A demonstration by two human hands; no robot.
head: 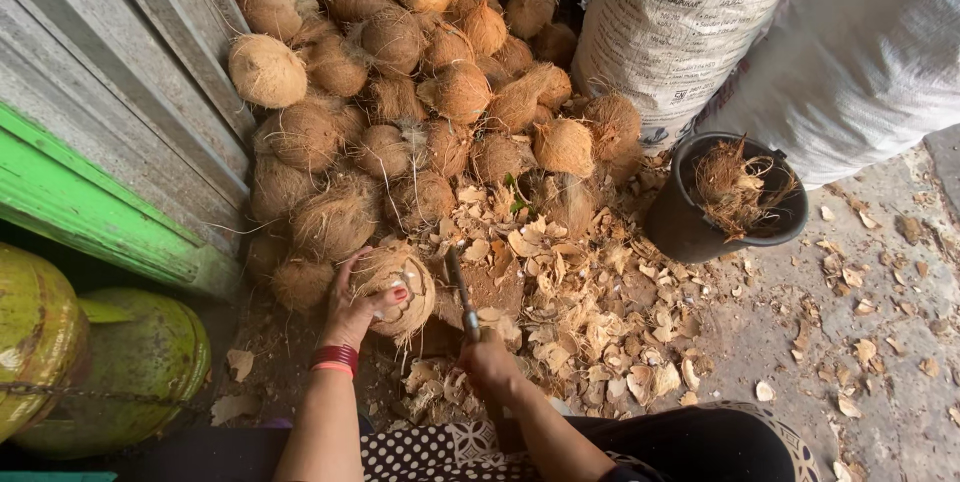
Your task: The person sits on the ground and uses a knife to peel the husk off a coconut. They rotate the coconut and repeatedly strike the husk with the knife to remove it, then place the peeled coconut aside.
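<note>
1. My left hand [352, 310] cups the husked coconut [397, 289] on the ground, fingers [375, 310] wrapped around it, tilting it steady toward the blade.
2. My right hand [490, 362] is clenched on the knife [462, 292], its point angled up beside the nut.
3. Shell chips [580, 312] lie around it; the coconut pile [400, 102] sits within reach, a black bucket [690, 232] to the right.

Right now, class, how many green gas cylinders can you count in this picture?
2. One green gas cylinder sits at the far left edge, cut off by the frame; the second lies right beside it, near the left hand. More may be hidden outside the view.
</note>
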